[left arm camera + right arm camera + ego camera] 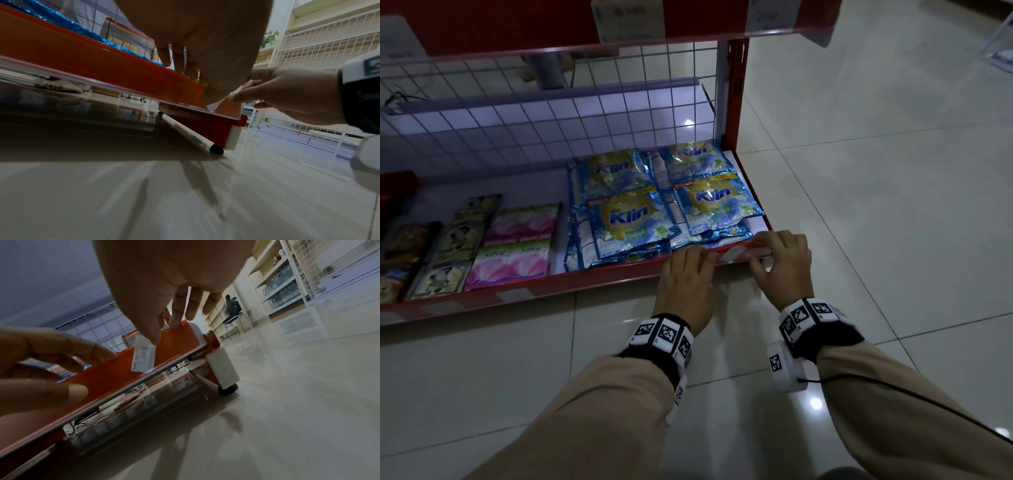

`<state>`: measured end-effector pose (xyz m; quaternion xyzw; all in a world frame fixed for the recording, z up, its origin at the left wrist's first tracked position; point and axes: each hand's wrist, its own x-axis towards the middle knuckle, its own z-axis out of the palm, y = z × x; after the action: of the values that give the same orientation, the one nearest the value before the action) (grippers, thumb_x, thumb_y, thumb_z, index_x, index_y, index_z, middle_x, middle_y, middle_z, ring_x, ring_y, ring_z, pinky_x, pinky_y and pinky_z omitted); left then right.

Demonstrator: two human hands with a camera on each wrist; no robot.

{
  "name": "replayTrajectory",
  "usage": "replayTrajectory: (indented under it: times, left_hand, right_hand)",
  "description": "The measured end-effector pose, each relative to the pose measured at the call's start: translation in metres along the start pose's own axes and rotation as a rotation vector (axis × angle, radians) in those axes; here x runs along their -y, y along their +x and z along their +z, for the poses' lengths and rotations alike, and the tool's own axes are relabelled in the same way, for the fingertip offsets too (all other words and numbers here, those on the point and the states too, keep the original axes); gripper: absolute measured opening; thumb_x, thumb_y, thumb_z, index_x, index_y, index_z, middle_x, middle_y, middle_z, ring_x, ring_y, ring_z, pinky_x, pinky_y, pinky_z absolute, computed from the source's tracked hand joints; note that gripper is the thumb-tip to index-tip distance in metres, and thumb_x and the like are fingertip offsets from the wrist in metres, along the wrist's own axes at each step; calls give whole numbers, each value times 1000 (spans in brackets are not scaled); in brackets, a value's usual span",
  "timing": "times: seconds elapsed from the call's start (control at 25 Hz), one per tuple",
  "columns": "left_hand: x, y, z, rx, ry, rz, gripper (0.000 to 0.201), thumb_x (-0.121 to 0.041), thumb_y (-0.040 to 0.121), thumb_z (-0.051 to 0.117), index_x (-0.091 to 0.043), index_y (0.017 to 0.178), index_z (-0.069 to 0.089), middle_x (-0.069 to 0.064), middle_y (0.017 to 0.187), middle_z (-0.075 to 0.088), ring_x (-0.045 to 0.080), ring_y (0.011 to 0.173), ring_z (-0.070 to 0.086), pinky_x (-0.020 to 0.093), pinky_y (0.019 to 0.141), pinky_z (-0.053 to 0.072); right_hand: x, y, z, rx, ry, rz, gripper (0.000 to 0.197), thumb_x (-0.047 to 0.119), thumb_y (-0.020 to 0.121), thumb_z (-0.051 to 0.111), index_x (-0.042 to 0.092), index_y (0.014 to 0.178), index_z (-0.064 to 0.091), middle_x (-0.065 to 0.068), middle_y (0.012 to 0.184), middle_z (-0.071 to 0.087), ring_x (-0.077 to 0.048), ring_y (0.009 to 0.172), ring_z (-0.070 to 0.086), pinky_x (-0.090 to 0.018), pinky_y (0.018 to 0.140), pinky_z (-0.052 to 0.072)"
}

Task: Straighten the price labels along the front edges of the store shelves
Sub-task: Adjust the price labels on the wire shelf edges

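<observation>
A small white price label with "3.000" handwritten on it sits tilted on the red front rail of the bottom shelf, near its right end. In the head view the label shows between my two hands. My right hand pinches the label's upper right corner, with the thumb in front and the fingers over the rail's top. My left hand rests on the rail just left of the label, its fingers straight over the top edge. Whether its thumb touches the label I cannot tell.
Blue Klin sachets lie right behind the rail, and pink sachets further left. A wire grid backs the shelf. The red upright and a white foot close the right end. Glossy tiled floor lies to the right.
</observation>
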<state>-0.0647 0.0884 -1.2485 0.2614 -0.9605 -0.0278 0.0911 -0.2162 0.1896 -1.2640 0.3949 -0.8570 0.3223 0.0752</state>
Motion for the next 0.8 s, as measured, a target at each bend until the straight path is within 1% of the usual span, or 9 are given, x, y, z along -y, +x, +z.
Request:
replayTrajectory:
  times: [0.12, 0.24, 0.28, 0.4, 0.48, 0.56, 0.64, 0.72, 0.8]
  left_hand:
    - [0, 2, 0, -13, -9, 13, 52, -21, 78, 55, -19, 130, 47, 4, 126, 45, 26, 115, 40, 36, 89, 35]
    - [3, 5, -2, -5, -15, 13, 50, -19, 78, 55, -20, 127, 47, 4, 122, 46, 26, 111, 41, 37, 88, 35]
    - [5, 6, -2, 6, -7, 16, 50, -16, 78, 55, -21, 127, 46, 4, 122, 45, 26, 110, 40, 37, 89, 34]
    - [8, 9, -2, 47, 22, 37, 55, -9, 78, 54, -21, 130, 42, 4, 123, 43, 26, 111, 38, 39, 91, 32]
    - [7, 12, -4, 62, 23, 30, 51, -9, 80, 52, -20, 129, 43, 4, 121, 45, 26, 109, 38, 38, 91, 32]
    - [9, 14, -6, 46, -4, 19, 39, -14, 85, 49, -19, 124, 49, 4, 116, 49, 25, 105, 40, 37, 88, 31]
    - [13, 13, -8, 16, -104, 14, 32, -17, 90, 45, -20, 121, 53, 3, 113, 52, 25, 104, 42, 37, 87, 32]
    - [17, 13, -10, -3, -267, -12, 28, -24, 96, 41, -21, 120, 55, 1, 113, 56, 24, 106, 45, 38, 89, 35]
    - [19, 15, -12, -21, -419, -49, 27, -34, 98, 40, -23, 116, 57, -1, 112, 60, 22, 105, 47, 39, 89, 38]
  right_hand:
    - [4, 6, 2, 1, 70, -48, 31, 20, 76, 73, 21, 107, 68, -7, 105, 57, -30, 99, 48, -40, 79, 43]
    - [8, 11, 4, 7, 137, -73, 20, 15, 77, 73, 16, 96, 72, -7, 101, 61, -30, 98, 48, -45, 81, 44]
    - [9, 13, 4, 8, 167, -84, 16, 13, 77, 72, 16, 93, 73, -5, 99, 63, -30, 98, 48, -43, 81, 44]
    - [12, 15, -2, 8, 293, -38, 11, 13, 81, 70, 19, 90, 70, 1, 89, 65, -23, 95, 54, -26, 76, 42]
    - [17, 18, -5, 18, 376, 23, 7, 17, 84, 67, 23, 88, 68, 6, 86, 64, -17, 90, 58, -23, 72, 42]
    - [21, 23, -9, 75, 521, 69, 9, 15, 88, 63, 23, 88, 65, 8, 87, 65, -13, 89, 60, -26, 72, 47]
    - [24, 27, -11, 160, 601, 70, 12, 12, 91, 59, 23, 91, 64, 5, 92, 63, -15, 92, 61, -33, 74, 52]
    - [26, 28, -10, 252, 594, 43, 14, 11, 89, 62, 23, 96, 65, 1, 90, 62, -19, 86, 63, -39, 76, 55]
    - [30, 25, -8, 327, 664, 60, 29, 13, 83, 70, 24, 109, 63, 0, 84, 66, -17, 75, 65, -37, 73, 57]
